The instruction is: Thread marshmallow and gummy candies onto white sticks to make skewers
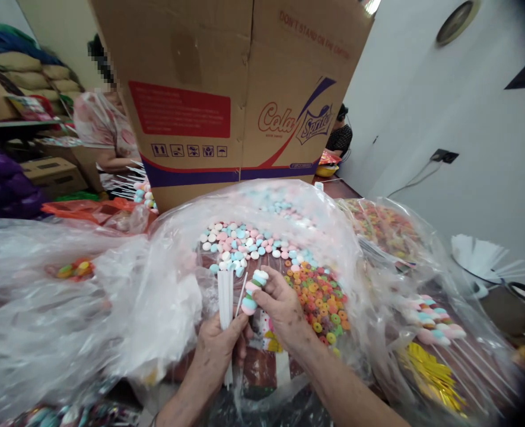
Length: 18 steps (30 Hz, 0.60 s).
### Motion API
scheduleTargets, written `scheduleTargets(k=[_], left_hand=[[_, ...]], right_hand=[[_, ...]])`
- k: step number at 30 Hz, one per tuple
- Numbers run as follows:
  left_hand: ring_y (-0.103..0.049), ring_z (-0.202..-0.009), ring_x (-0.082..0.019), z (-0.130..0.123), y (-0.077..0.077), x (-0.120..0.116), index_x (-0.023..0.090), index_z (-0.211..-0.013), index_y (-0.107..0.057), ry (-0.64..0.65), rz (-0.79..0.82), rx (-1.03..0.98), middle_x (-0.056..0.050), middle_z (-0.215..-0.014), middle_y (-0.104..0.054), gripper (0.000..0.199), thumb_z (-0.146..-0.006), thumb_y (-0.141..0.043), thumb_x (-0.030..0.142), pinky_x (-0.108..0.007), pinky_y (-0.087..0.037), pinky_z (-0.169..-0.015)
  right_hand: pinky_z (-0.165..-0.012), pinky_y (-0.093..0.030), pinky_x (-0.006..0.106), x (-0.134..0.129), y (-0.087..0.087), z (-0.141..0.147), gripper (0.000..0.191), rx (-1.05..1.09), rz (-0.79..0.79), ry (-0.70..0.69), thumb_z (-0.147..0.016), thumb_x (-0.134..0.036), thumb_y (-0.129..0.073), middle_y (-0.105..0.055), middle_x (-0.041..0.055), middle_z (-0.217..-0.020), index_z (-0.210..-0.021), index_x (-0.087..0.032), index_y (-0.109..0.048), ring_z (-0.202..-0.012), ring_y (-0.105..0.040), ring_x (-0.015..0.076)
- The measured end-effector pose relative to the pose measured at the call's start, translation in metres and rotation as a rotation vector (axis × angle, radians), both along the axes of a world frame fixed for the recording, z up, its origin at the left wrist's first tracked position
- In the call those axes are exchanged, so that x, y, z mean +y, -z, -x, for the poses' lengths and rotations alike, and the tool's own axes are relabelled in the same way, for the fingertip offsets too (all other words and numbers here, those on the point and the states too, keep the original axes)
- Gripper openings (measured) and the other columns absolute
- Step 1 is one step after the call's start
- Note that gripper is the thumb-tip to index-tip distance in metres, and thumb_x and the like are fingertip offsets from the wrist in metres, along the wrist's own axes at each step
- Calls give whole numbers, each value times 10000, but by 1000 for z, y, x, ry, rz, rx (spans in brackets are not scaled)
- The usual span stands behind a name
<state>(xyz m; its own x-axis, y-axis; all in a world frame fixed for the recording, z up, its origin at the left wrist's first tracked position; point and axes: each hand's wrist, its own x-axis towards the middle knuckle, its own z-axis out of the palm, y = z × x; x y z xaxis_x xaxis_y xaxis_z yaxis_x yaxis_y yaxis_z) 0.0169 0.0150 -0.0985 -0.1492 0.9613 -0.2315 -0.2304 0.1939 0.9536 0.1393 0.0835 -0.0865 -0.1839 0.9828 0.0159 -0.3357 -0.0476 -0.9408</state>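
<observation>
My left hand [221, 339] is closed around a bundle of white sticks [225, 293] that stand nearly upright. One thin stick [241, 292] leans apart from the bundle, toward the right. Between the thumb and fingers of my right hand [284, 303] is a short stack of candy [248, 305], pink, white and blue marshmallows with green pieces between. Whether a stick runs through the stack cannot be seen. Behind my hands lie loose pastel marshmallows [231, 237] on clear plastic sheeting [173, 237]. Colourful gummy rings [322, 299] are heaped beside my right hand.
A tall cardboard carton [191, 59] stands at the back. Marshmallow skewers [440, 332] and a yellow foil fringe [435, 373] lie at right, near more white sticks [480, 258]. More bagged candy [382, 225] sits behind. Two people are partly visible beyond the carton.
</observation>
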Motion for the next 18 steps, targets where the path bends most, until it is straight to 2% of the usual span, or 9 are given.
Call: scheduleTargets(k=[4,9,12,14,15,16,18], left_hand=[[-373,-278,-63,-2,3,-1,163,-672,-616,-17,-9,-24,17,-454,-603,454,-734,-740,596,-180,-262,-308],[-302,-259,-45,-2,6,2,179,-634,-573,-87,21,-36,48,-424,-538,488,-651,-774,624,-181,-176,-284],[-291,-257,-45,-1,3,3,177,-645,-593,-83,46,-43,58,-406,-526,511,-609,-789,647,-182,-182,-289],[-331,-282,-56,0,-2,0,169,-584,-592,-15,57,-24,53,-372,-490,534,-621,-776,670,-179,-224,-309],[-335,-278,-67,0,-3,-2,171,-485,-556,8,73,9,52,-305,-412,586,-598,-766,706,-182,-226,-304],[-398,-308,-88,1,-4,-3,163,-489,-588,39,93,34,26,-330,-470,581,-591,-775,703,-190,-291,-317],[-526,-373,-145,4,-2,-3,168,-597,-660,-32,149,66,-16,-466,-633,509,-579,-812,654,-236,-432,-357]], right_hand=[[-699,-592,294,1,-3,0,636,40,22,79,-644,-272,-832,-735,43,-1005,-1207,-223,-539,-881,-697,203],[-673,-570,261,-1,-8,0,407,26,-3,-22,-685,-259,-788,-719,1,-868,-1039,-200,-596,-768,-663,155],[-666,-561,251,-3,-8,4,379,27,-10,-47,-704,-260,-760,-709,-8,-852,-1043,-197,-602,-736,-650,139],[-661,-564,256,-6,-8,7,385,2,-20,-31,-692,-268,-748,-702,-16,-838,-1042,-204,-602,-725,-650,140],[-657,-568,262,-8,-9,8,378,-16,-29,-12,-681,-274,-744,-695,-28,-819,-1025,-215,-598,-713,-650,141],[-658,-574,270,-8,-12,7,379,-26,-42,5,-664,-277,-742,-688,-43,-801,-1008,-232,-590,-706,-654,144],[-658,-591,295,-7,-24,-2,378,-35,-68,54,-662,-298,-724,-681,-73,-805,-1006,-276,-569,-711,-674,155]])
